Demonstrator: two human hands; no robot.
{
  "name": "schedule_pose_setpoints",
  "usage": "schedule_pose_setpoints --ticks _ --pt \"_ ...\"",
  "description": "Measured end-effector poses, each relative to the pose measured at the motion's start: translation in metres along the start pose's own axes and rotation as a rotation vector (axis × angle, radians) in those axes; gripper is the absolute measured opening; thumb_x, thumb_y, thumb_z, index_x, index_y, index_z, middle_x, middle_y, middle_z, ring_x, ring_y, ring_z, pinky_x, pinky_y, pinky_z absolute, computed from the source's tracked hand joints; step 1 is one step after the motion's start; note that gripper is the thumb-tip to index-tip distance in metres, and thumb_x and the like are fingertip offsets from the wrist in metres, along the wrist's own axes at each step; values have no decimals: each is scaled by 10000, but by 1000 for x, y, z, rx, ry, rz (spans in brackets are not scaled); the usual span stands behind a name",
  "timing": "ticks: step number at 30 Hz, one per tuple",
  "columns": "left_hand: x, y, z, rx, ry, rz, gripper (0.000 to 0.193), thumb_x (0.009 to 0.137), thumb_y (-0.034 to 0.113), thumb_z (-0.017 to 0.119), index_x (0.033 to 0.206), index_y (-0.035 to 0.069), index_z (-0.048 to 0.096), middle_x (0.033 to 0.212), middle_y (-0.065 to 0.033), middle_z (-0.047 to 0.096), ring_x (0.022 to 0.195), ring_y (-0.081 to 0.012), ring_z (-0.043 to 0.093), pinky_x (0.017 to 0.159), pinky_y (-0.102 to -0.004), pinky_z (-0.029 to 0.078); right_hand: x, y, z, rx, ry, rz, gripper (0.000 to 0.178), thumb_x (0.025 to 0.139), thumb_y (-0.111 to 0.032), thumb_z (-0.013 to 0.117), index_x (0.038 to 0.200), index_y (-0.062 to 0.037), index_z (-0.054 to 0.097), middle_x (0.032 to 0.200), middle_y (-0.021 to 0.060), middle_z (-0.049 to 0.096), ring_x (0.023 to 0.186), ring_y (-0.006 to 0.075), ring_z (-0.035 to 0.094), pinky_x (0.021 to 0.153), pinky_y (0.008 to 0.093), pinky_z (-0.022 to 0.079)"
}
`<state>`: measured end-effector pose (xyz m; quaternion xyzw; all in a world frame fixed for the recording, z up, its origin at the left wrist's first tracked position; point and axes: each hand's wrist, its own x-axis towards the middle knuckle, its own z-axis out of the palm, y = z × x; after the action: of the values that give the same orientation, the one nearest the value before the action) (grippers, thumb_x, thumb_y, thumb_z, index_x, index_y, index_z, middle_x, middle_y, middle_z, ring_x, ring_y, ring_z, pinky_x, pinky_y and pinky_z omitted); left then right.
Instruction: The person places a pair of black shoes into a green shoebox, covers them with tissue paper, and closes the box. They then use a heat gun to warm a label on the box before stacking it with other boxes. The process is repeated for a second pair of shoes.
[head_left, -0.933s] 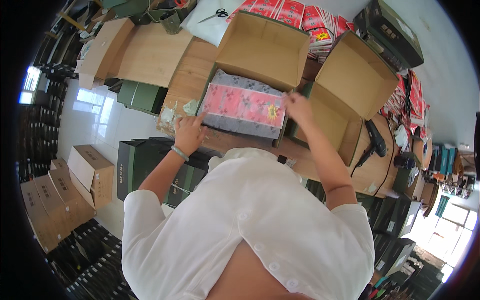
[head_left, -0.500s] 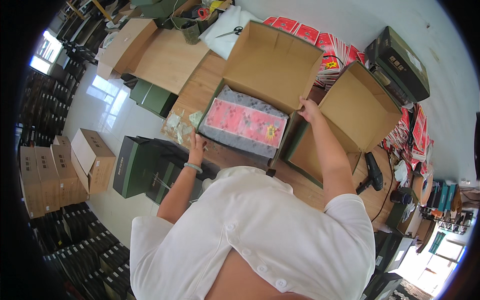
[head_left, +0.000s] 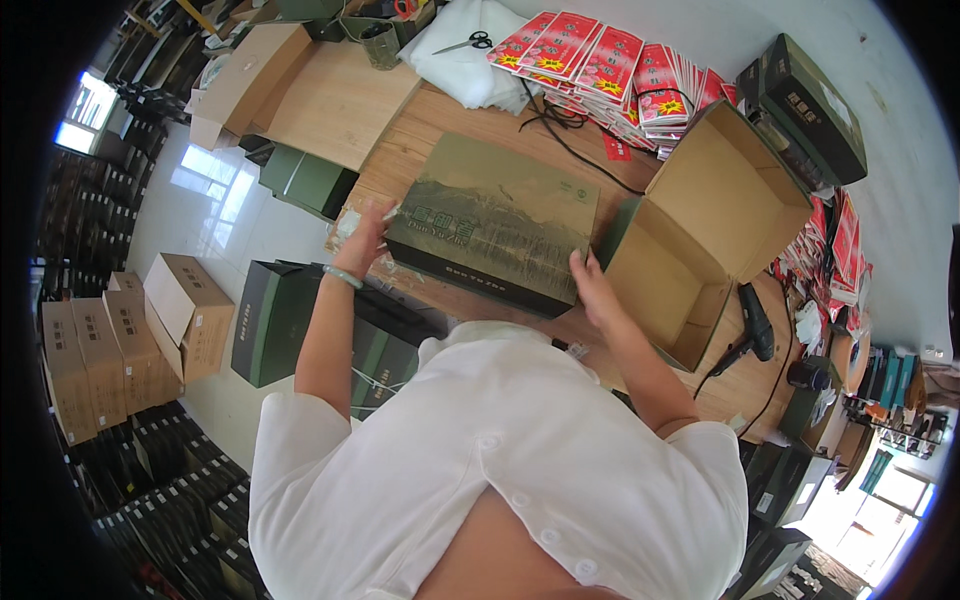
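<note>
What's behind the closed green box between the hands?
Behind the green box: black cable and stacked red packets on the wooden table. Its back wall and the tabletop beneath it are hidden.

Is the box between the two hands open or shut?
Shut: the olive-green box has its printed lid down over the top, hiding the inside.
</note>
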<state>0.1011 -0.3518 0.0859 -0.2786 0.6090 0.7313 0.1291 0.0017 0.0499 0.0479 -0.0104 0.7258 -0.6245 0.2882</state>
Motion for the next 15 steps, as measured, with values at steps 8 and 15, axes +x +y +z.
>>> schedule_pose_setpoints --ticks 8,15 --pt "59 -61 12 624 248 202 760 889 570 561 1465 122 347 1282 -258 556 1216 -363 528 1004 -382 402 -3 54 41 -320 366 60 812 935 -614 424 1375 65 364 1264 299 538 1216 407 500 1020 393 380" --pt "76 -65 -9 571 186 191 776 862 626 552 1425 109 419 1266 -251 571 1208 -370 533 981 -403 425 -9 40 61 -224 432 8 783 949 -578 429 1403 56 353 1297 295 518 1239 403 481 1049 375 357"
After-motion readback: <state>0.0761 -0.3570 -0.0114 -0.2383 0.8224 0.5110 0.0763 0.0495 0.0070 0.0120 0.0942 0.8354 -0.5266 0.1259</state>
